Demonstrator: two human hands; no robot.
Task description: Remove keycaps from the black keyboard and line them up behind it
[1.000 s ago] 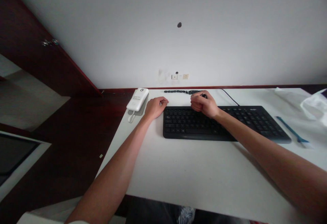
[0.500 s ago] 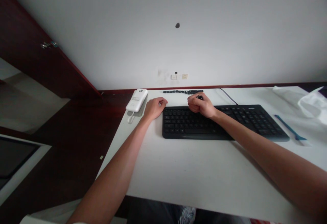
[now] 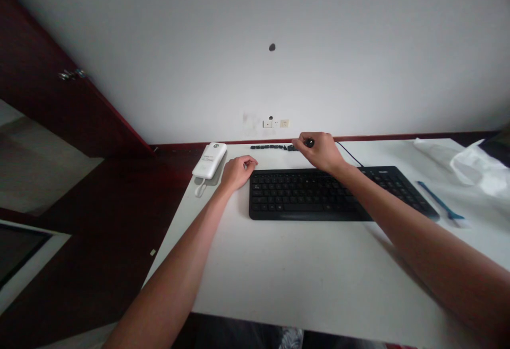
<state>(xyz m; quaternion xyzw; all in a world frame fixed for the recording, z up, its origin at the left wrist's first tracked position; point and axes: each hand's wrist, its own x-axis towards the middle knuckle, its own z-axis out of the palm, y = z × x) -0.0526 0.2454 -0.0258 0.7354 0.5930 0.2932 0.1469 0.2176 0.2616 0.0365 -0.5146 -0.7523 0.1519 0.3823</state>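
Note:
A black keyboard [image 3: 295,207] lies on the white table, with my right forearm crossing over it. My right hand [image 3: 322,152] is closed in a fist above its back edge, around a tool with a black rounded handle end [image 3: 309,142]; the tool's lower part is hidden. Behind the keyboard runs a row of small black keycaps [image 3: 268,147], its right end partly covered by that hand. My left hand [image 3: 238,172] rests on the table by the keyboard's back left corner, its fingers curled in, and I see nothing held in them.
Left of my left hand lies a white power bank [image 3: 210,160] with a short loop. A blue thin tool [image 3: 438,198] lies right of the keyboard, near a crumpled white bag [image 3: 466,160]. A black cable [image 3: 349,154] leaves the keyboard's back. The wall stands behind the table.
My right hand has risen from the keys and moved back with the black-handled tool, towards the row of keycaps. The left hand stays by the corner. The view has shifted slightly.

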